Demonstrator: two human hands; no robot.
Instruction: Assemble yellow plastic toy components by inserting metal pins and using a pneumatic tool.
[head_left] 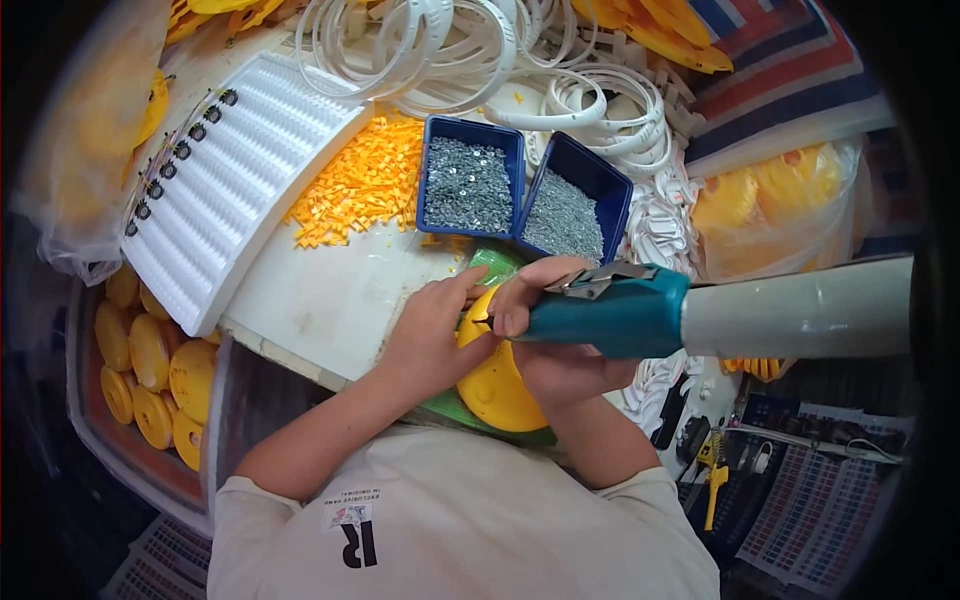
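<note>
Off-white worktop [335,300]: near its six o'clock edge, left hand [432,322], loosely spread, rests on a yellow plastic disc [498,392], probably light, stiff, best rim-held; right hand [565,372] wraps a teal-and-grey cylindrical driver [625,312]

Smooth plastic disc [497,392], glossy plastic driver [632,318], shiny metal pieces [465,185], matt cloth shirt [480,510]

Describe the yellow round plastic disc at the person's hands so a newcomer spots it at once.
Find the near edge of the off-white worktable, before the cream shirt. There, between the left hand and the right hand, is the yellow round plastic disc, green material showing beside it. Unlike the yellow discs crated at left, it has the teal handheld tool over it.
</note>
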